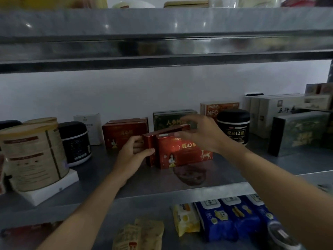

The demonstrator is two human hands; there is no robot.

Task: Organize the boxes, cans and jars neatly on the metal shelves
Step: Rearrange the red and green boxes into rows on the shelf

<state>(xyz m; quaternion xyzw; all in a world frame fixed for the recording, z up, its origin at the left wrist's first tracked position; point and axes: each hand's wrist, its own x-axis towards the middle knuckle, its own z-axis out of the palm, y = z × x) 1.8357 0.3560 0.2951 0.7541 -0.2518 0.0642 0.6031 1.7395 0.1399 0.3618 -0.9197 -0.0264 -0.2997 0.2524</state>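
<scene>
Head view. The landmark was the front red box (pixel 183 152), standing upright on the middle metal shelf (pixel 108 177) near its centre.

1. A second red box (pixel 150 148) stood end-on against the left side of the landmark. The left hand (pixel 133 156) gripped it, with the thumb on the near face and the fingers (pixel 137 141) curled round the far side.
2. A tilted red box (pixel 169 129) lay across the top of the landmark, its right end raised. The right hand (pixel 201 134) was blurred. Its fingers appeared to be clenched on that right end, pinching it from above with the thumb beneath.
3. Behind and left of the landmark, two more red boxes (pixel 126 132) stood together. Further left were a white box (pixel 90 127), a black jar (pixel 75 143) and a gold can (pixel 34 156), which rested on a flat white box (pixel 54 188).
4. Directly behind the landmark stood a dark green box (pixel 167 120).
5. To the right of the landmark were an orange box (pixel 212 110), a black-lidded jar (pixel 234 127), white cartons (pixel 270 114) and a large green box (pixel 297 134).
6. Below the landmark, the lower shelf held blue packets (pixel 234 217), a yellow packet (pixel 185 219) and tan packets (pixel 140 235).
</scene>
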